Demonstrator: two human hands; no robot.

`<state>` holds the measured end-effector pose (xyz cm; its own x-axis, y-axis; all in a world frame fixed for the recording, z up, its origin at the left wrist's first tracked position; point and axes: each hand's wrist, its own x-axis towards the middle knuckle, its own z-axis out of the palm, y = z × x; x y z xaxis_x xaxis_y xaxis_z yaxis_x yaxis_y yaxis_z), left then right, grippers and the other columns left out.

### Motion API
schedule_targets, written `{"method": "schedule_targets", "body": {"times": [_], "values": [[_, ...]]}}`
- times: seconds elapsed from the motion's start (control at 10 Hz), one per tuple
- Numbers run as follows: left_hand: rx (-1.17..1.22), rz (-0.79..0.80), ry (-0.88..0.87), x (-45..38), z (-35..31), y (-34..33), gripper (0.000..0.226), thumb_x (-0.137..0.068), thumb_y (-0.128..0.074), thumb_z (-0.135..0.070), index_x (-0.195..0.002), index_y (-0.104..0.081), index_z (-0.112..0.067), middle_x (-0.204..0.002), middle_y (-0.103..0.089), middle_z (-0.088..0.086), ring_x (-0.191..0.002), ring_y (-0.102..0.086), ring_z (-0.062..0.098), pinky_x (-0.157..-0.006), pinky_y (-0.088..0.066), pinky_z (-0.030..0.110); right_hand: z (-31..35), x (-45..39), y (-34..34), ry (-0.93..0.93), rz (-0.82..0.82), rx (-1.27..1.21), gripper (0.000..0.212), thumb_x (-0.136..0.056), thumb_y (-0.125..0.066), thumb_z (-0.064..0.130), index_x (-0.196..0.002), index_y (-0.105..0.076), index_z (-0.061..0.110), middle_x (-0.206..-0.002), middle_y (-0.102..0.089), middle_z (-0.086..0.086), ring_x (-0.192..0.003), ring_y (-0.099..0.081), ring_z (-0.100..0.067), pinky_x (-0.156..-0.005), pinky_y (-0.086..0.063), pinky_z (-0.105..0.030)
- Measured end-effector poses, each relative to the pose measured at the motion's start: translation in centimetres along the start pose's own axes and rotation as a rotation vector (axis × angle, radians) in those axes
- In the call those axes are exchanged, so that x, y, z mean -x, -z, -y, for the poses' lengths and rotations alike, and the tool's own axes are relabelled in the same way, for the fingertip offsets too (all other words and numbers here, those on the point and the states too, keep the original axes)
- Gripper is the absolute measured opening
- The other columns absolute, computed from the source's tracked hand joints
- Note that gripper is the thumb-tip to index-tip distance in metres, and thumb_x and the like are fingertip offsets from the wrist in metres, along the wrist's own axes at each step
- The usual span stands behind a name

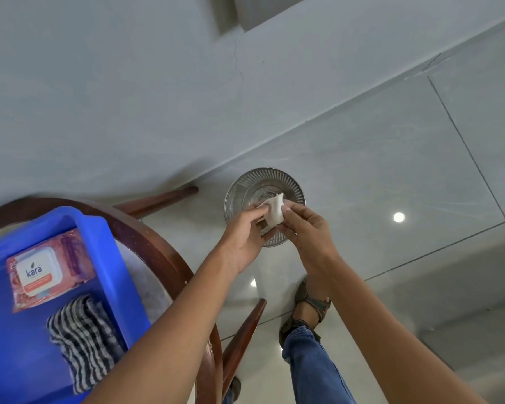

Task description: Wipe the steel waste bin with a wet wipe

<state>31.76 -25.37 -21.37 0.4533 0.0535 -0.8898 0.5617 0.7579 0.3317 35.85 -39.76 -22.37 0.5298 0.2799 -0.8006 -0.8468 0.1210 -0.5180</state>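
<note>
A round steel waste bin [245,185] with a perforated wall stands on the tiled floor by the wall, seen from above. Both hands hover over its near rim, well above it. A folded white wet wipe [274,211] is pinched between them: my left hand [245,237] holds its left edge, my right hand [306,231] its right edge. The near part of the bin is hidden behind the hands.
A round wooden table [164,255] at the left carries a blue plastic tray [111,258] with a pink pack of wet wipes [47,269] and a black-and-white checked cloth [85,339]. My sandalled foot [309,310] and jeans leg stand on the glossy floor below the bin.
</note>
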Motion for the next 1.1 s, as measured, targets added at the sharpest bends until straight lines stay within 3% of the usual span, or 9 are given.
{"method": "schedule_targets", "body": {"times": [0.2,0.3,0.4,0.5,0.6,0.8,0.9,1.0,1.1], "values": [[-0.061,0.029,0.022,-0.2,0.2,0.1,0.029,-0.106,-0.057,-0.020,-0.126,-0.077,-0.014,-0.097,-0.078,-0.002,-0.094,-0.065,0.013,-0.086,-0.045,0.029,-0.7,-0.2,-1.0,-0.044,-0.050,0.146,0.025,-0.109,-0.063,0.009,-0.129,-0.072,-0.002,-0.127,-0.076,-0.029,-0.119,-0.077,-0.037,-0.107,-0.063,-0.045],[-0.060,0.025,-0.003,-0.3,0.1,-0.1,0.036,-0.108,-0.057,-0.018,-0.140,-0.071,-0.009,-0.118,-0.075,0.009,-0.105,-0.070,0.020,-0.089,-0.055,0.031,-0.5,0.1,-1.5,-0.124,0.054,0.082,0.024,-0.108,-0.063,0.007,-0.127,-0.071,-0.005,-0.126,-0.074,-0.033,-0.111,-0.076,-0.028,-0.109,-0.062,-0.043],[-0.063,-0.043,-0.074,-0.3,0.1,-0.1,0.039,-0.106,-0.061,-0.009,-0.144,-0.068,-0.014,-0.125,-0.073,0.007,-0.103,-0.071,0.014,-0.082,-0.057,0.025,-0.1,0.2,-1.7,-0.172,0.153,-0.051,0.017,-0.109,-0.058,0.004,-0.118,-0.073,0.003,-0.108,-0.080,-0.017,-0.104,-0.076,-0.021,-0.097,-0.065,-0.032],[-0.088,-0.146,-0.123,0.2,0.3,-0.3,0.040,-0.100,-0.075,-0.011,-0.139,-0.070,-0.020,-0.131,-0.072,0.001,-0.111,-0.070,0.013,-0.095,-0.051,0.026,0.7,-0.1,-1.6,-0.203,0.169,-0.184,0.027,-0.111,-0.055,0.003,-0.135,-0.066,-0.004,-0.117,-0.077,-0.017,-0.100,-0.076,-0.019,-0.088,-0.066,-0.025],[-0.141,-0.277,-0.164,1.0,0.5,0.1,0.043,-0.093,-0.084,-0.023,-0.134,-0.069,-0.021,-0.144,-0.072,0.005,-0.137,-0.063,0.021,-0.117,-0.044,0.042,1.2,-0.3,-1.6,-0.186,0.138,-0.151,0.037,-0.111,-0.059,0.008,-0.145,-0.058,-0.007,-0.116,-0.074,-0.013,-0.094,-0.076,-0.013,-0.082,-0.065,-0.022],[-0.124,-0.456,-0.300,3.7,0.0,2.3,0.035,-0.100,-0.079,-0.024,-0.131,-0.070,-0.013,-0.127,-0.077,0.003,-0.121,-0.075,0.023,-0.115,-0.058,0.051,1.3,-1.8,-3.1,0.088,-0.113,0.361,0.035,-0.100,-0.079,0.023,-0.131,-0.066,0.012,-0.122,-0.076,-0.007,-0.104,-0.076,-0.019,-0.084,-0.065,-0.028],[-0.197,-0.453,-0.376,5.7,-0.6,3.0,0.026,-0.103,-0.074,-0.021,-0.127,-0.071,-0.011,-0.128,-0.078,0.011,-0.121,-0.077,0.027,-0.109,-0.062,0.047,0.3,-2.7,-3.6,0.134,-0.230,0.739,0.046,-0.101,-0.076,0.024,-0.142,-0.059,0.011,-0.139,-0.069,-0.010,-0.125,-0.068,-0.026,-0.107,-0.058,-0.044],[-0.253,-0.384,-0.459,8.5,-1.3,3.3,0.026,-0.105,-0.071,-0.018,-0.129,-0.069,-0.007,-0.128,-0.079,0.016,-0.117,-0.078,0.028,-0.100,-0.064,0.039,-0.9,-1.9,-4.4,0.024,-0.238,0.904,0.054,-0.098,-0.065,0.004,-0.150,-0.053,0.008,-0.143,-0.066,-0.016,-0.131,-0.064,-0.037,-0.111,-0.056,-0.052],[-0.305,-0.333,-0.519,10.8,-1.3,3.2,0.027,-0.106,-0.069,-0.012,-0.131,-0.067,-0.002,-0.126,-0.079,0.020,-0.118,-0.078,0.034,-0.097,-0.063,0.039,-3.1,0.5,-3.8,0.030,-0.214,0.996,0.053,-0.090,-0.060,-0.008,-0.141,-0.061,0.008,-0.134,-0.072,-0.012,-0.122,-0.068,-0.033,-0.104,-0.059,-0.048]]}}
